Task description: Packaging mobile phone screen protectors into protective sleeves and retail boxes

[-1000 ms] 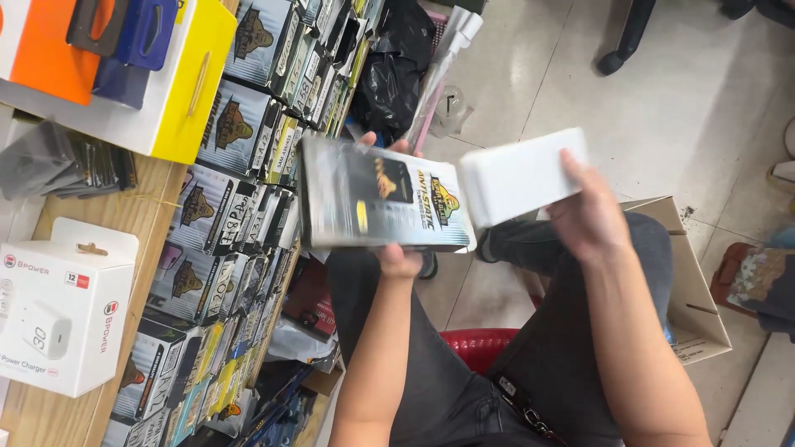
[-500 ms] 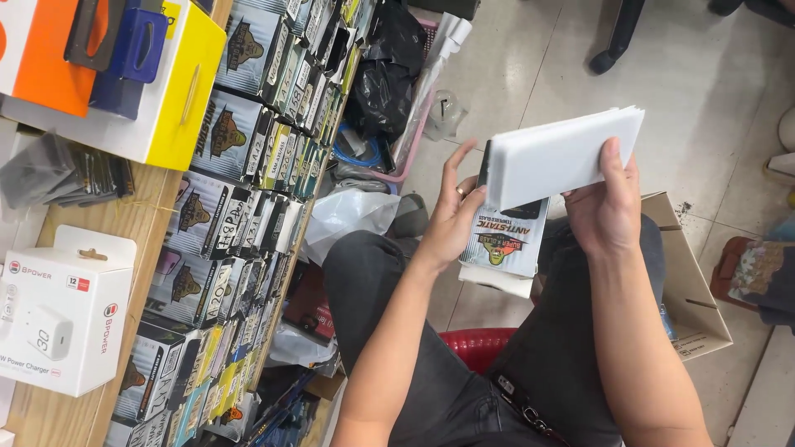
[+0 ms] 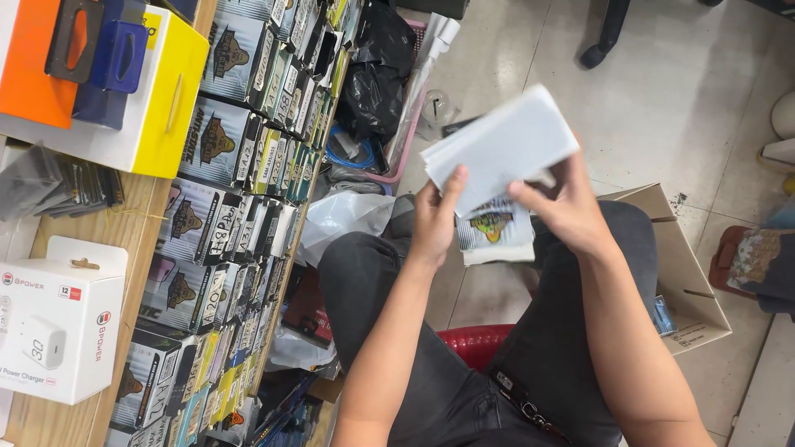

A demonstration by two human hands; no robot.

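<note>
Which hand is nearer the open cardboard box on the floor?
Right. The right hand grips the white packet stack just beside the cardboard box, close to its near flap. The left hand holds the stack's other end, farther away.

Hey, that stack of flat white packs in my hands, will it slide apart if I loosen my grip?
Probably: the white stack looks smooth and already fans unevenly. It seems stiff and light, since the left hand and right hand pinch only one edge.
</note>
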